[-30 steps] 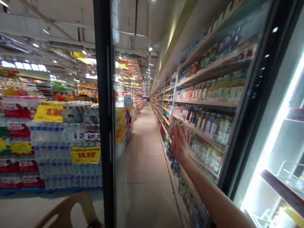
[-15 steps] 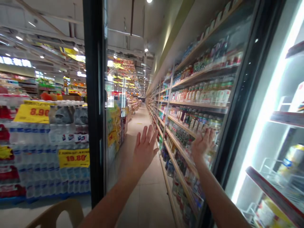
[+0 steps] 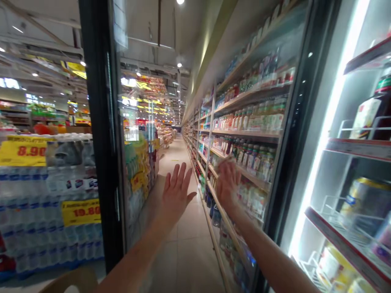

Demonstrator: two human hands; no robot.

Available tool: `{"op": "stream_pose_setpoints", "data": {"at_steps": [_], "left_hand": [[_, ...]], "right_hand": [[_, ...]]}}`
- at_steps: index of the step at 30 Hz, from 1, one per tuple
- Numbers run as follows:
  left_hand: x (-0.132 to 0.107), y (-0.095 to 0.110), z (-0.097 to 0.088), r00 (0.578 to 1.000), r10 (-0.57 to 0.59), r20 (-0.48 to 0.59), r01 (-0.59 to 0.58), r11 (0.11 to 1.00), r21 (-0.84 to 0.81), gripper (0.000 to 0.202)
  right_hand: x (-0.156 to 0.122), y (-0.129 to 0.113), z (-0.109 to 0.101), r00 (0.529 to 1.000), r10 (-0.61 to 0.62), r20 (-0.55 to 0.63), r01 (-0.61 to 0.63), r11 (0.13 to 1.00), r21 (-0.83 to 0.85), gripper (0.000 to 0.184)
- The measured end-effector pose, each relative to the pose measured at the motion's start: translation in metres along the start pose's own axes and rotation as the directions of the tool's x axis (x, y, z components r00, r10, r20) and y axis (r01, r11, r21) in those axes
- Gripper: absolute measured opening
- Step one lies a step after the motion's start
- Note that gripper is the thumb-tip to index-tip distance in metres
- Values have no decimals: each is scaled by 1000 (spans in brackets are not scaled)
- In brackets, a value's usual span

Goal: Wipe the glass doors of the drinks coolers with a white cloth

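Note:
A tall glass door [image 3: 98, 101] with a black frame stands swung out in front of me, and an aisle shows in its pane. My left hand [image 3: 177, 195] is raised at the middle of the pane, palm forward, fingers stretched and thumb out. It holds nothing; whether it touches the glass I cannot tell. To its right, my right hand [image 3: 227, 183] is lifted and smeared by motion, with its fingers extended and nothing visible in it. At the far right, the lit cooler [image 3: 328, 134] shows its inside.
Cooler shelves [image 3: 360, 149] hold dark bottles and yellow cans [image 3: 360, 199]. Rows of bottled drinks [image 3: 253, 118] appear in the pane. Stacked water packs [image 3: 51, 219] with yellow price signs [image 3: 81, 212] stand left of the door. A chair back [image 3: 71, 280] shows at the lower left.
My right hand has moved left, closer to my left hand. My left hand has shifted slightly left in view. The view has turned rightward, showing more of the cooler shelves.

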State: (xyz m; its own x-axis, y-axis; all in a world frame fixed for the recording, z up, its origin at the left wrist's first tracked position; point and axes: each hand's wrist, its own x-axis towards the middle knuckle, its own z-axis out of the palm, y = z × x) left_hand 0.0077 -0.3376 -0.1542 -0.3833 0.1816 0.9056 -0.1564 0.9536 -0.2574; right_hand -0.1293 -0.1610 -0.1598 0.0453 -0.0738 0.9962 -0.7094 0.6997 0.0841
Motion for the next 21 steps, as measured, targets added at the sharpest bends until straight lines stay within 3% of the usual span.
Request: {"op": "stream_pose_setpoints", "data": {"at_steps": [1, 2, 3, 5, 6, 7, 8, 10, 12, 13, 15, 17, 18, 19, 21], "left_hand": [[0, -1, 1, 1000, 0, -2, 0, 1000, -1, 74], [0, -1, 2, 1000, 0, -2, 0, 1000, -4, 74], [0, -2, 3, 1000, 0, -1, 0, 1000, -9, 74], [1, -3, 4, 1000, -3, -5, 3, 1000, -17, 73], [1, -3, 5, 1000, -3, -5, 3, 1000, -20, 73], [1, -4, 6, 1000, -3, -3, 3, 1000, -24, 73], [1, -4, 7, 1000, -4, -3, 4, 1000, -28, 73], [2, -5, 7, 1000, -5, -7, 5, 999, -38, 74], [2, -6, 7, 1000, -5, -19, 4, 999, -49, 74], [3, -6, 7, 1000, -4, -27, 2, 999, -54, 73], [3, -6, 6, 999, 2, -45, -5, 998, -69, 70], [3, -4, 6, 998, 1, -57, -7, 994, -110, 62], [4, -3, 5, 998, -15, -66, 5, 990, -142, 55], [5, -1, 5, 996, -42, -77, 27, 983, -181, 46], [6, 3, 3, 990, -107, -93, 78, 961, -266, 27]], "right_hand": [[-1, -4, 0, 986, -151, 68, 149, 988, 34, 50], [-2, -6, 0, 968, -228, 102, 224, 973, 52, 50], [0, -4, -1, 973, -209, 95, 207, 978, 38, 49], [4, 5, -2, 998, 57, -34, -58, 997, -41, 49], [7, 8, -1, 973, 204, -109, -211, 975, -64, 51], [8, 9, 0, 945, 290, -149, -302, 951, -67, 52], [8, 7, 2, 946, 293, -140, -303, 951, -60, 53], [4, -2, 5, 998, 62, -6, -62, 998, -13, 52], [1, -5, 6, 977, -190, 99, 186, 981, 50, 49], [1, -2, 5, 971, -214, 104, 210, 976, 51, 48], [7, 13, 4, 1000, -20, 14, 20, 1000, -14, 48], [15, 26, 3, 954, 270, -128, -278, 959, -54, 50], [19, 26, 3, 922, 347, -170, -359, 932, -49, 51], [21, 22, 4, 919, 354, -176, -366, 930, -41, 51], [20, 2, 6, 981, 179, -79, -181, 983, -22, 50]]}}
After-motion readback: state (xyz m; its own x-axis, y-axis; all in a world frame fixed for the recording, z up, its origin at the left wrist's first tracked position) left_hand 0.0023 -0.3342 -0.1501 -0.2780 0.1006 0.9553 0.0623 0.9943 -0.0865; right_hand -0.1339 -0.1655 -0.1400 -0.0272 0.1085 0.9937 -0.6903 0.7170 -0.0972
